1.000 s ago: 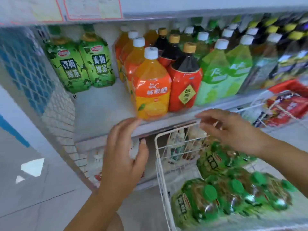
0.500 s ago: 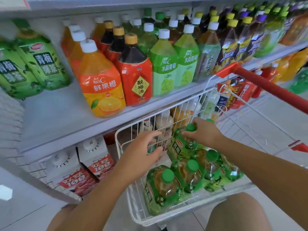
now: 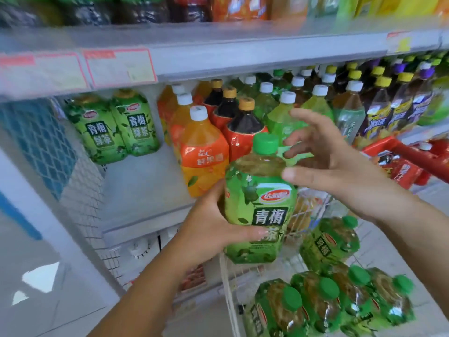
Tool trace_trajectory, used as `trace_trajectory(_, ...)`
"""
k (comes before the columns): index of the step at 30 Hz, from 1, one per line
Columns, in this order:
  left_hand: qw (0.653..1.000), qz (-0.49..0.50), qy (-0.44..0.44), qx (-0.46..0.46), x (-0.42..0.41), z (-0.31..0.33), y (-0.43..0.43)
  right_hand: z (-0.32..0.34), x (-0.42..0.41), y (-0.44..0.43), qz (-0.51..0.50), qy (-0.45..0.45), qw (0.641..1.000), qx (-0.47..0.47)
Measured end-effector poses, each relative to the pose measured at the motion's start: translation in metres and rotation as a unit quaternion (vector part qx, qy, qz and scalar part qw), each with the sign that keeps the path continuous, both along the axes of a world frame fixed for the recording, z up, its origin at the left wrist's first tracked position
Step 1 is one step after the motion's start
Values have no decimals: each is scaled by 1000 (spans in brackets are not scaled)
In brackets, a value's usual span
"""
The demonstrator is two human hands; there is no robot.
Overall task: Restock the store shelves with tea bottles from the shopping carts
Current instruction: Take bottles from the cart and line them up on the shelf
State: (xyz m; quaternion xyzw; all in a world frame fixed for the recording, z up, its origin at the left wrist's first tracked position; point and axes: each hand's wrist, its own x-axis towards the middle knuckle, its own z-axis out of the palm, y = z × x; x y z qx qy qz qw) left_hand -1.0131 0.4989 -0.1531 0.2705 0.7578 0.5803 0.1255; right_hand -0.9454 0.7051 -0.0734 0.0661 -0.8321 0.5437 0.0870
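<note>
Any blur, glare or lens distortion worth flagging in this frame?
Head view: motion blur smears the price tags and upper-shelf bottles; the held green tea bottle has a legible label; the wide angle bows the shelf edge; bright glare on the floor.

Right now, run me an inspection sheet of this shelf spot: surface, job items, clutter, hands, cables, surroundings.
Surface: middle shelf has a bare patch beside the two shelved green tea bottles.
Job's things: one green tea bottle upright in hand; more tea bottles lie in the shopping cart.
Clutter: nothing seen.
Grippers: left hand grips the bottle's body; right hand open by its cap.
Cables: nothing seen.
Surroundings: orange juice bottles, dark red-labelled bottles, tiled floor.
</note>
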Motion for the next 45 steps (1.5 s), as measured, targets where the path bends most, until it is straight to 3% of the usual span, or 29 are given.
trace_trajectory(3,998,44,6,40,-3,18,-38,-27,-7,-46,63,-93,990,80)
trace_trajectory(10,979,178,94,-7,-14,42,-132,-41,-64,-155,51,7,998,25)
trace_trajectory(12,947,262,184,-33,-15,47,-159,-44,-88,-177,57,16,998,9)
trace_trajectory(15,843,414,341,-39,-18,41,-194,-54,-130,-204,65,29,997,17)
trace_trajectory(17,818,453,353,-29,-27,28,-210,-63,-159,-216,66,31,997,16)
trace_trajectory(22,872,400,283,-22,-55,17,-214,-88,-220,-239,65,35,997,5)
trace_trajectory(31,829,446,335,37,-82,7,-197,-108,-288,-266,87,-23,995,-43)
trace_trajectory(39,821,465,327,42,-85,2,-197,-119,-310,-280,67,-22,994,-80)
trace_trajectory(45,833,461,304,23,-81,5,-197,-108,-303,-272,77,-45,996,11)
